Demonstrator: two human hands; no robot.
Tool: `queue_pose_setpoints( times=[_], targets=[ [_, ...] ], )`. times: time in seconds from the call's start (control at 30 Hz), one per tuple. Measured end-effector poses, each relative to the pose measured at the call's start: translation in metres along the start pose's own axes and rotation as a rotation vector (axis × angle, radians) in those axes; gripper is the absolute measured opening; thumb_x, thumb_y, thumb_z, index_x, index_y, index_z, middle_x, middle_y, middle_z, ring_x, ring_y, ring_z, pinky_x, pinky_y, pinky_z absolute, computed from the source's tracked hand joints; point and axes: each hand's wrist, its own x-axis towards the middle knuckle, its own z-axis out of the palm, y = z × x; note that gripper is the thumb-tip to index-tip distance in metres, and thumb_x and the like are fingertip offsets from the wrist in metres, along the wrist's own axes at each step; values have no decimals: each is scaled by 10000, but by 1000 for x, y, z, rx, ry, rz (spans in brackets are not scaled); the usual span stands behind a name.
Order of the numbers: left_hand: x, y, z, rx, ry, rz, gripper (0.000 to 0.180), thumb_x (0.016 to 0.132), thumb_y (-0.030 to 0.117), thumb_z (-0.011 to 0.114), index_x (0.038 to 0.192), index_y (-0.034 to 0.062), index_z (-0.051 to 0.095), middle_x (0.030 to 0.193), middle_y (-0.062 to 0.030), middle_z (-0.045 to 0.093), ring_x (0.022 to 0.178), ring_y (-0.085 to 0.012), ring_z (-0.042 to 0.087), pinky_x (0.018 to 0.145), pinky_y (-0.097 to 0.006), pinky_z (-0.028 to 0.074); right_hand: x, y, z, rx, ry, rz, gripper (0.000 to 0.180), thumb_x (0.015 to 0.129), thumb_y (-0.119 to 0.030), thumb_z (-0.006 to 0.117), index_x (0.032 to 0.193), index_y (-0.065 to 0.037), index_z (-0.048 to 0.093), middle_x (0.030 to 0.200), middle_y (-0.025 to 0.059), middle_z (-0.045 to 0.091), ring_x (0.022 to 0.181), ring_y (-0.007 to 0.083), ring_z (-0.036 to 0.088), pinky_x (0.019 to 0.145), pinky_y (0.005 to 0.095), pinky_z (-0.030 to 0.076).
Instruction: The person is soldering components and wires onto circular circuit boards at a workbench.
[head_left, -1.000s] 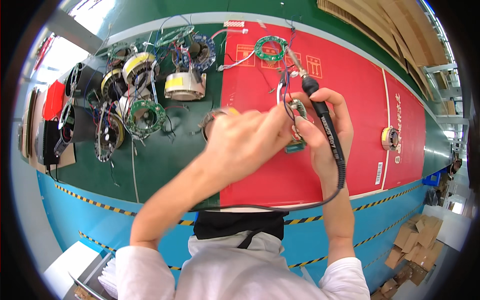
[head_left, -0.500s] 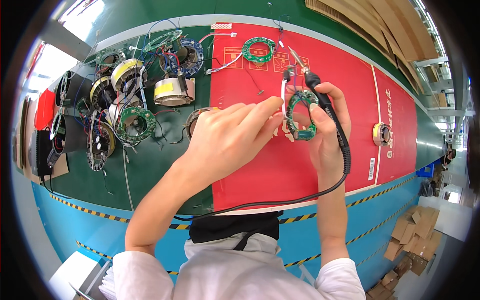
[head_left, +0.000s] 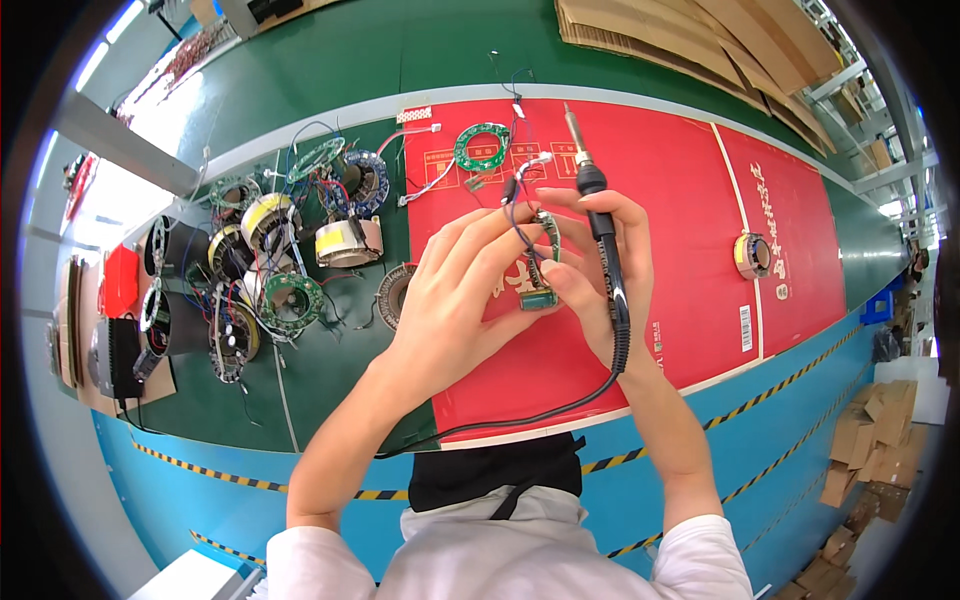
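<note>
My left hand (head_left: 447, 290) is closed on a green ring-shaped circuit board (head_left: 552, 238), held up over the red sheet and seen nearly edge-on. A green cylindrical part (head_left: 538, 299) sits at the board's near end, and thin wires (head_left: 514, 190) with a white connector rise past my left fingertips. My right hand (head_left: 622, 285) grips a black-handled soldering iron (head_left: 594, 190), its metal tip pointing up and away, apart from the board. The right thumb also lies against the board. Fingers hide much of the ring.
A second green ring board (head_left: 482, 147) lies on the red sheet (head_left: 700, 260). Several motor stators (head_left: 348, 240) and wired boards crowd the green table at left. One small stator (head_left: 752, 256) stands at right. The iron's black cable (head_left: 500, 427) runs along the near edge.
Both hands have come together round the board, which has turned edge-on. The soldering iron has swung upright, its tip farther from the wires. The whole view has shifted slightly.
</note>
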Motion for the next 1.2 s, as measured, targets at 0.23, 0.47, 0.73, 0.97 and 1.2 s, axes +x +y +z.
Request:
queue_pose_setpoints(
  times=[0.23,0.47,0.73,0.97,1.2],
  targets=[
    [19,2,-10,-67,-31,-47,651,612,80,865,1179,75,544,1209,-127,568,1164,-342,500,982,-423,430,1,6,-3,-11,7,-170,586,820,-5,768,1278,-44,405,1315,223,511,1209,314,591,1016,427,499],
    [105,-43,-26,465,-90,74,739,729,196,825,1365,75,469,1172,-173,537,1101,-345,485,938,-431,448,8,-14,-20,-196,379,-237,333,966,-121,615,1230,-17,441,1199,185,586,1031,224,670,933,341,507],
    [116,-100,13,283,-594,-283,734,759,328,799,1388,79,513,1206,-226,536,1076,-380,593,946,-408,478,4,-5,-13,-180,339,-302,362,910,-48,681,1209,-9,482,1114,146,622,969,159,639,900,309,486],
    [112,-56,-16,464,-465,-158,663,838,395,736,1364,60,512,1348,-185,516,1171,-373,572,966,-411,473,9,-3,-9,-166,393,-360,286,945,-47,623,1185,-1,475,1035,141,631,853,148,668,800,272,512],
    [52,14,-82,499,-994,-168,916,720,592,763,1351,8,447,1190,-187,539,1108,-382,565,905,-452,483,5,-16,-21,-159,413,-526,269,970,-50,569,1212,-4,462,1087,144,615,830,129,648,808,298,512]
  ],
)
